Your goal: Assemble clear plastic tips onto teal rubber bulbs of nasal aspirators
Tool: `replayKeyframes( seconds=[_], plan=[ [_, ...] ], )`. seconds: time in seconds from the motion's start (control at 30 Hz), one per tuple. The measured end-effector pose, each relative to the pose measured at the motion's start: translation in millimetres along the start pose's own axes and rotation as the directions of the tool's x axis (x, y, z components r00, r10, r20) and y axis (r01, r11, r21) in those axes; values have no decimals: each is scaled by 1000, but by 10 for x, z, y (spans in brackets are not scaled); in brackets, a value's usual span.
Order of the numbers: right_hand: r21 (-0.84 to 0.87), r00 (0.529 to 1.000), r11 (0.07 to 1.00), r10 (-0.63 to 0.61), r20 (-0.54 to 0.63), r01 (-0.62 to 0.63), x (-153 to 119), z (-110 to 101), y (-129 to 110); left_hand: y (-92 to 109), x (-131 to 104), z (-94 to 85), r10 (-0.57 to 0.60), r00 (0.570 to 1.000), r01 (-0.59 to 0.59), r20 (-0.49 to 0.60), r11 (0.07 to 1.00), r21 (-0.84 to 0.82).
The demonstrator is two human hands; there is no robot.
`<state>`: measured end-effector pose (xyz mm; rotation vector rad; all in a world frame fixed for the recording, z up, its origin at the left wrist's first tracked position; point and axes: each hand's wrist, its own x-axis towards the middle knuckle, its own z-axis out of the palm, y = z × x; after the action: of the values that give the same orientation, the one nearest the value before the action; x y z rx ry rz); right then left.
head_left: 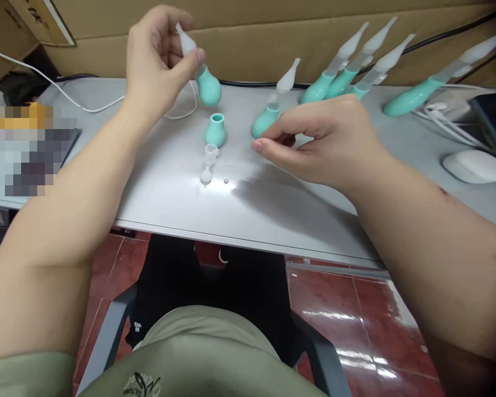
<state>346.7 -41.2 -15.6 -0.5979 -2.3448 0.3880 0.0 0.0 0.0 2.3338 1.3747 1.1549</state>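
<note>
Teal bulb point(209, 86) w/ clear tip held aloft at 11 o'clock, pinched by left hand point(157, 58). Right hand point(318, 138) narrow, fingertips on table point(169, 204) near 1 o'clock bulb; grip unclear. Open bulb point(215, 130), cap point(210, 154) centre, staged apart.

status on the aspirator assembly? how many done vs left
Done: about five assembled aspirators lie along the table's back. In hand: left hand holds one aspirator by its clear tip; right hand rests on the table. Left: one bare teal bulb and loose clear parts.
</note>
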Motion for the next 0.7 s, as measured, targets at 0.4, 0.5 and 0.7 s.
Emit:
replayKeyframes(
  seconds=[0.4, 0.5, 0.7],
  plan=[
    [132, 925, 987, -32, -378, 88, -2, 99, -16, 788, -230, 287, 287, 938, -299, -196, 954, -32],
    [144, 949, 989, 7, -315, 41, -8, 109, -40, 1041, -343, 395, 212, 966, -232, -145, 963, -138],
    [156, 972, 987, 84, -222, -49, -8, 136, -101, 1147, -416, 507, 224, 974, -219, -25, 913, -344]
  ],
)
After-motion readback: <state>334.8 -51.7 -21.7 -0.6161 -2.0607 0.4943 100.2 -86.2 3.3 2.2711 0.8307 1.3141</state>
